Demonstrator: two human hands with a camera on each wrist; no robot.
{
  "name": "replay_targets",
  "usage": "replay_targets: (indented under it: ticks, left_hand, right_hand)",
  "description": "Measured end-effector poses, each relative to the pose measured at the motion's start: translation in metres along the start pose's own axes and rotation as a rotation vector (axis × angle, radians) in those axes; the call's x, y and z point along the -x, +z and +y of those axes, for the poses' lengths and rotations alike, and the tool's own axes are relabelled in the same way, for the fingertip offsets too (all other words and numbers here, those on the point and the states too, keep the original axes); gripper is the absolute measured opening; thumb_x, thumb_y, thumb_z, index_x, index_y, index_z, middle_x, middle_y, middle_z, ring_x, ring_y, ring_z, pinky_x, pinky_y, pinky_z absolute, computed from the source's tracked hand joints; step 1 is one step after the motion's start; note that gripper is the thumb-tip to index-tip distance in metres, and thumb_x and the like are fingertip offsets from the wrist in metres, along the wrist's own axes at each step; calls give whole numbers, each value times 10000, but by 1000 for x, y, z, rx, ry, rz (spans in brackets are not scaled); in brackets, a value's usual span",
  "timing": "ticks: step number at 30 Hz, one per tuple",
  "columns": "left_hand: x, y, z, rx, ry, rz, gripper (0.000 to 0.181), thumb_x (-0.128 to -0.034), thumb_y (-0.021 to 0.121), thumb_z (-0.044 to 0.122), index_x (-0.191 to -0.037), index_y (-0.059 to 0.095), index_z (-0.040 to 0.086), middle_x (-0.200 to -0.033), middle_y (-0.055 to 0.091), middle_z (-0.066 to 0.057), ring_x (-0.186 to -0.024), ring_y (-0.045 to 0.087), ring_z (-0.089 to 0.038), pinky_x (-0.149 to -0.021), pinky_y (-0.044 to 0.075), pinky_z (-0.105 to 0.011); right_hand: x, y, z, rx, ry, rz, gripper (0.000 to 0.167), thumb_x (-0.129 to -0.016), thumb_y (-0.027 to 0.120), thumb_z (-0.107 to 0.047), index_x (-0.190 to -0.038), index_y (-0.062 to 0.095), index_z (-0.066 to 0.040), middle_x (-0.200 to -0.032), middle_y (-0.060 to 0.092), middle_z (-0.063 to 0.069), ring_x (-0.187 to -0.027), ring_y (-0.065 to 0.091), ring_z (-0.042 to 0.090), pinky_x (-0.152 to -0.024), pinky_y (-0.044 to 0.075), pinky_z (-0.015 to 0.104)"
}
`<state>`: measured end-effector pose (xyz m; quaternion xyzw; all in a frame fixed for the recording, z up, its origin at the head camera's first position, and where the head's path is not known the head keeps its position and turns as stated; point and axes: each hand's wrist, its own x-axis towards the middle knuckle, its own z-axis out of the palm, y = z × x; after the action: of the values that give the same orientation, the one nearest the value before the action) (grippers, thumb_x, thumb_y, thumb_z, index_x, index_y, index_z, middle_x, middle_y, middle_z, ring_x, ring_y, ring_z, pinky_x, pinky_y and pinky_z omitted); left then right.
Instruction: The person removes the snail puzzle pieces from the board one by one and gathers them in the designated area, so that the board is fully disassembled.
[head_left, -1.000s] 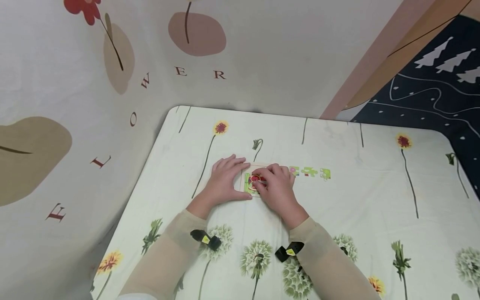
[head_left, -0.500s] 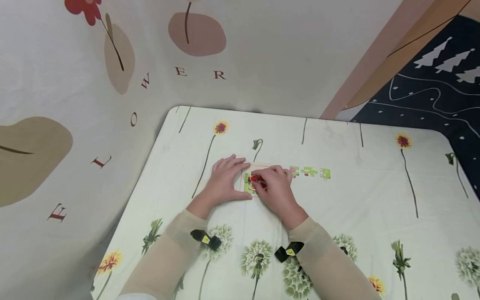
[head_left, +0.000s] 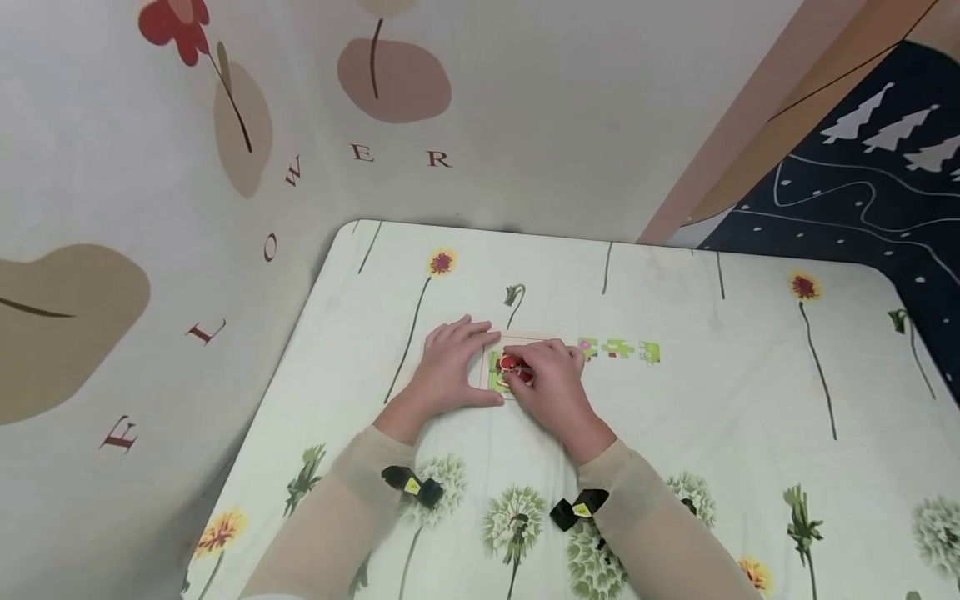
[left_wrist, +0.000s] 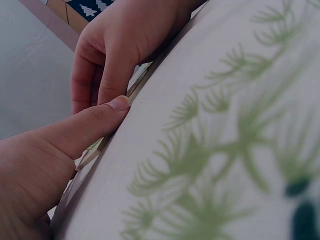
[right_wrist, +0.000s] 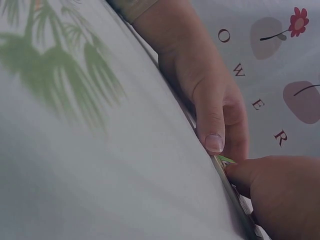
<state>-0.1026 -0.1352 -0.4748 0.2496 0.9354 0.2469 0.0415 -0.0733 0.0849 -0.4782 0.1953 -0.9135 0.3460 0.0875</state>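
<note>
On the table lies a small flat puzzle board (head_left: 525, 336) with a pale frame. My left hand (head_left: 450, 367) rests along its left side, fingers extended at the upper corner and thumb straight at the near edge. In the left wrist view, the left thumb (left_wrist: 95, 122) lies against the board's edge. My right hand (head_left: 557, 385) pinches a puzzle piece (head_left: 525, 375) with red on it, over the board, between thumb and forefinger. A green and red picture (head_left: 495, 375) shows left of those fingertips. The right hand hides the board's right part.
Several loose green puzzle pieces (head_left: 618, 348) lie in a row right of the board, the nearest partly behind the right hand. The flowered tablecloth (head_left: 712, 400) spreads around. A printed wall cloth (head_left: 555, 167) hangs behind the table's far edge.
The head view has tilted slightly, so the scene sits a little lower. My right fingers have shifted slightly with the red piece over the board. The left hand stays in place.
</note>
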Motion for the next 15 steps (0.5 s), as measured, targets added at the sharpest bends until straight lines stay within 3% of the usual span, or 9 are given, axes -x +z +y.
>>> replay_targets:
  ticks: [7, 15]
  left_hand:
    - [2, 0, -1, 6, -2, 4, 1040, -719, 942, 607, -1573, 550, 161, -1655, 449, -58, -1594, 244, -332, -1261, 129, -601]
    - [1, 1, 0, 11, 8, 8, 1032, -723, 944, 602, -1571, 553, 164, -1651, 453, -59, -1594, 244, -331, -1255, 133, -610]
  right_hand:
    - [-1, 1, -2, 2, 14, -7, 314, -950, 836, -172, -1259, 780, -163, -1138, 771, -8, -1106, 578, 283, -993, 285, 621]
    - [2, -2, -1, 13, 37, -24, 330, -1017, 759, -199, -1339, 717, -139, -1276, 715, 30, -1235, 555, 310, -1050, 267, 623]
